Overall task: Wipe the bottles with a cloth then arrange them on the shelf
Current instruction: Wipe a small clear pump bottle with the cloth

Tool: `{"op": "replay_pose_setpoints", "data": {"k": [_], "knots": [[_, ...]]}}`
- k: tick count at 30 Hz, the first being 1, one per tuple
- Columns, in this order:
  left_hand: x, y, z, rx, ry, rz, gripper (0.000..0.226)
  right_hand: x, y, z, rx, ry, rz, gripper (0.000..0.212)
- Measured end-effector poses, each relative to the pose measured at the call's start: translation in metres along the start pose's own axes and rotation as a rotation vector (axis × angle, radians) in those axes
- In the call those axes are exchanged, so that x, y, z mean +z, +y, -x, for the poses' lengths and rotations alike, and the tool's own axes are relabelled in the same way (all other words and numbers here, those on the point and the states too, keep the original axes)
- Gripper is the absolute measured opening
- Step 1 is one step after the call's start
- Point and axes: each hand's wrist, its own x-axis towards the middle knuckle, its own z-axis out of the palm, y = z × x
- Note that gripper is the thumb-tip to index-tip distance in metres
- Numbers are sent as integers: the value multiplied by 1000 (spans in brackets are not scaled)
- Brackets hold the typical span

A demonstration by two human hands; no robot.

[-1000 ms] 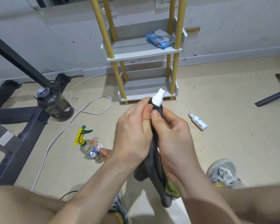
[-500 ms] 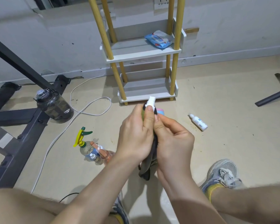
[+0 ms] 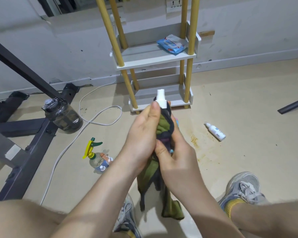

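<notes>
A small bottle with a white spray top [image 3: 161, 99] stands upright between my hands, its body wrapped in a green and dark cloth [image 3: 163, 131] that hangs down toward my feet. My left hand [image 3: 144, 134] grips the cloth round the bottle, thumb up by the white top. My right hand [image 3: 177, 152] holds the bottle's lower end through the cloth. On the floor to the right lies a white bottle [image 3: 215, 131]. A yellow-trigger spray bottle [image 3: 93, 152] with small bottles beside it lies on the left. The white shelf [image 3: 155, 60] with yellow posts stands ahead.
A blue wipes packet [image 3: 172, 44] lies on the shelf's upper tier. A dark water jug [image 3: 63, 115] and a white cable [image 3: 86, 124] are on the floor left, beside a black metal frame [image 3: 24, 152]. My shoes [image 3: 243, 188] are near the bottom.
The hands and the wrapped bottle have shifted a little, and more green cloth now shows around the bottle. My right hand has slid lower down the bottle.
</notes>
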Motion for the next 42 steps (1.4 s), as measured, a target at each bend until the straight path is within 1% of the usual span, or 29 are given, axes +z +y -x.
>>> {"op": "replay_pose_setpoints", "data": {"k": [2,3,5,7,8,9,12,14,16,17,18,20,21,22,23,24,25,26,28,29,30,31,32,35,37,38,39,40,42], "knots": [[-1,-3,1,59,-63,-90,47,-8,0,-3,-5,36,3,58],[-3,-6,1,41,-67,-96,48,-12,1,-3,3,53,-3,55],[-5,-7,1,0,-46,-91,46,-15,2,-2,15,91,26,43],[-7,-7,-2,-1,11,-140,51,-12,2,3,-6,121,65,28],[-8,-6,-4,-1,46,-161,55,-8,1,6,-18,123,82,29],[-9,-3,-5,-6,83,-140,58,-3,-1,9,-24,113,96,39],[-8,5,-7,-48,172,72,56,7,-1,12,-27,17,58,65],[-6,5,-6,-49,163,123,48,3,0,10,-100,3,118,66],[-3,-2,-2,-74,112,116,39,-5,3,6,-170,51,265,60],[-2,-6,0,-98,90,97,34,-8,4,5,-163,81,324,55],[-2,-13,2,-119,73,58,31,-10,4,4,-154,114,363,45],[-3,-25,6,-113,38,-94,29,-9,7,4,-193,188,461,12],[-4,-29,8,-86,32,-190,30,-10,6,4,-199,197,518,9],[-7,-30,7,-40,51,-314,29,-11,5,3,-195,162,551,21],[-10,-30,6,17,102,-470,28,-14,5,0,-167,66,554,25],[-14,-27,4,81,167,-639,27,-18,1,-4,-117,-62,531,23],[-18,-22,2,145,208,-770,27,-25,0,-7,-52,-175,477,14],[-22,-18,2,199,216,-850,29,-31,-3,-10,20,-208,401,7],[-24,-10,4,267,179,-937,37,-42,-7,-16,164,-46,181,12],[-22,-9,7,291,149,-964,43,-44,-8,-20,238,-1,7,13],[-19,-8,10,311,119,-981,46,-44,-9,-22,323,-13,-177,19],[-17,-10,12,336,98,-980,46,-40,-12,-23,390,-39,-343,22],[-15,-11,13,356,83,-952,45,-36,-12,-22,397,-32,-418,23],[-17,-19,7,369,73,-783,44,-24,-9,-20,304,97,-463,25],[-23,-23,1,342,120,-756,41,-29,-9,-21,249,183,-483,33],[-26,-23,-2,291,163,-735,36,-36,-11,-24,203,214,-467,35],[-28,-22,-4,212,222,-646,31,-42,-13,-26,146,227,-426,33],[-29,-20,-6,123,270,-485,29,-46,-15,-26,105,201,-391,32],[-24,-13,-6,-14,292,-84,24,-34,-17,-21,145,69,-363,36]]}}
